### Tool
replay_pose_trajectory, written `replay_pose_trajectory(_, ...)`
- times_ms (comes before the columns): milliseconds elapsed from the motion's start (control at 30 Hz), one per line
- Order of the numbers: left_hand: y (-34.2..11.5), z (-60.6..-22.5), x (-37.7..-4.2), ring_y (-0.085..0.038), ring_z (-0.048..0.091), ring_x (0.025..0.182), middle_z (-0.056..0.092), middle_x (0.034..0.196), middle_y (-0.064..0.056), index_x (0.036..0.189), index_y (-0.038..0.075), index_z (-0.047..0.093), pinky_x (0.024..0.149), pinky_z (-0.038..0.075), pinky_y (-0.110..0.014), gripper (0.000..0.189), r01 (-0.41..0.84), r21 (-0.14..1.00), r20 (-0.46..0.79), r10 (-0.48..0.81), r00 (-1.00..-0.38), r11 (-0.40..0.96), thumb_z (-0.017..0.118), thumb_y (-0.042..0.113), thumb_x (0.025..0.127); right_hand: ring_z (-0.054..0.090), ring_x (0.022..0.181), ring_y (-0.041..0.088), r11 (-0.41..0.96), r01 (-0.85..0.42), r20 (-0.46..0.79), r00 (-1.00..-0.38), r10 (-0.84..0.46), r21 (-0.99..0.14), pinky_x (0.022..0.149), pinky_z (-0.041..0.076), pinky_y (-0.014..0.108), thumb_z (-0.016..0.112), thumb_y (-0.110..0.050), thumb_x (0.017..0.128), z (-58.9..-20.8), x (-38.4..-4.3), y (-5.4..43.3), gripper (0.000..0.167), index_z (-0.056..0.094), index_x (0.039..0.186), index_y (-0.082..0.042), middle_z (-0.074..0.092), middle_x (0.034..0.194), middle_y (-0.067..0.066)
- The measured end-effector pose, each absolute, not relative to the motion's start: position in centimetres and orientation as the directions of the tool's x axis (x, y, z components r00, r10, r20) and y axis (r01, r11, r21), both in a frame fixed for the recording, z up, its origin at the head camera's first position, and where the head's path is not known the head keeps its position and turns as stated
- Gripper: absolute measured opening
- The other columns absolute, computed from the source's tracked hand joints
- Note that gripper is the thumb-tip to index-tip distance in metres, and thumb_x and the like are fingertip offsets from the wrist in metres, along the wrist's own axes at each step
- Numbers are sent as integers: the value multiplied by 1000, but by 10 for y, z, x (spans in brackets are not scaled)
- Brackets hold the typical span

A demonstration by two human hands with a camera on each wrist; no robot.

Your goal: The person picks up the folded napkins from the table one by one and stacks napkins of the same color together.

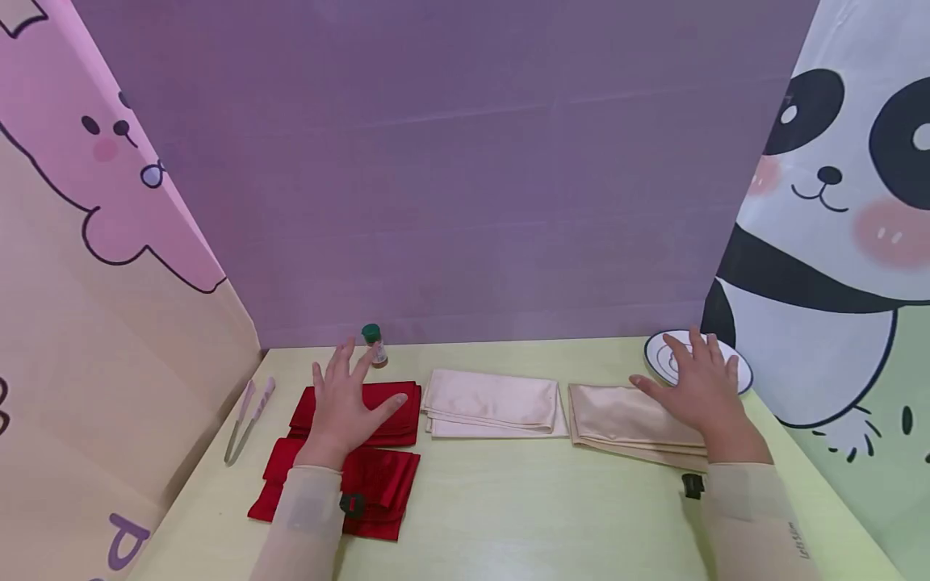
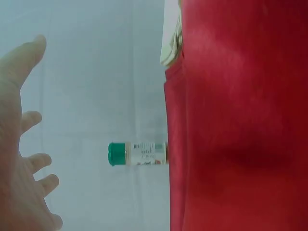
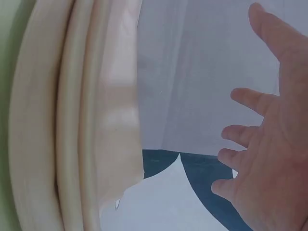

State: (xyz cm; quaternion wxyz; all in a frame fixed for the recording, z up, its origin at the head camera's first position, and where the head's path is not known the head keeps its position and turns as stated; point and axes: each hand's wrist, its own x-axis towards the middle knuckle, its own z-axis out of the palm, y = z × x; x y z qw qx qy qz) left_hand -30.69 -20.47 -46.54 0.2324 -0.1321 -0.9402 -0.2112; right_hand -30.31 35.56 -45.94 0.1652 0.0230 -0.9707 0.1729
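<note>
My left hand [image 1: 345, 411] hovers with spread fingers over two folded red cloths, the rear one [image 1: 398, 413] and the front one [image 1: 385, 492]. In the left wrist view the red cloth [image 2: 240, 106] fills the right side, and the left hand [image 2: 21, 159] holds nothing. Above the folded beige cloth [image 1: 617, 420], my right hand [image 1: 701, 387] is spread out as well, its fingers in front of the plate. The right wrist view shows the layered beige cloth [image 3: 115, 110] apart from the right hand [image 3: 276, 139]. Between the hands lies a folded white cloth [image 1: 494, 402].
A small green-capped bottle [image 1: 375, 347] stands at the back, near the left fingertips. Metal tongs [image 1: 243, 428] lie by the left edge. At the back right corner is a white plate [image 1: 659, 355] with a dark rim. Printed walls enclose the table [image 1: 523, 508] on the sides and back.
</note>
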Motion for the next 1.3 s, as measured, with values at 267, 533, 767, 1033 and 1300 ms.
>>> replay_pose_trajectory(267, -192, -468, -307, -39, 19, 156, 25, 170, -13, 162, 26, 40, 121, -1, -71, 90, 377, 369, 491, 166, -855, 850, 80, 52, 87, 3, 151, 62, 934, -92, 318, -948, 24, -345, 112, -2, 82, 65, -66, 94, -459, -301, 363, 97, 36, 156, 1, 16, 163, 40)
replay_pose_trajectory(533, -181, -472, -307, -36, 22, 155, 26, 169, -13, 162, 26, 41, 121, 2, -72, 88, 394, 368, 485, 188, -854, 842, 81, 49, 87, 30, 137, 63, 937, -107, 356, -934, 20, -333, 107, 16, 83, 71, -54, 94, -458, -301, 368, 82, 45, 147, 3, 35, 150, 41)
replay_pose_trajectory(767, -171, -471, -304, -33, 25, 155, 28, 169, -10, 161, 25, 43, 121, 3, -70, 83, 422, 375, 484, 214, -849, 825, 80, 45, 90, 40, 128, 64, 934, -108, 318, -948, 7, -342, 99, 32, 79, 72, -49, 95, -457, -298, 373, 76, 49, 144, 4, 41, 144, 42)
replay_pose_trajectory(1033, -157, -475, -304, -35, 28, 153, 29, 168, -12, 162, 25, 40, 123, 6, -67, 84, 426, 368, 465, 234, -854, 826, 80, 43, 90, 41, 127, 65, 924, -89, 241, -971, 4, -371, 99, 34, 79, 69, -48, 98, -458, -299, 378, 73, 48, 146, 2, 41, 143, 41)
replay_pose_trajectory(1300, -142, -473, -302, -34, 25, 153, 25, 170, -9, 163, 26, 40, 119, 27, -66, 84, 437, 470, 423, 238, -874, 767, 80, 42, 90, 43, 126, 63, 920, -83, 235, -972, 10, -384, 99, 36, 78, 70, -45, 98, -459, -298, 381, 69, 51, 145, 2, 43, 141, 40)
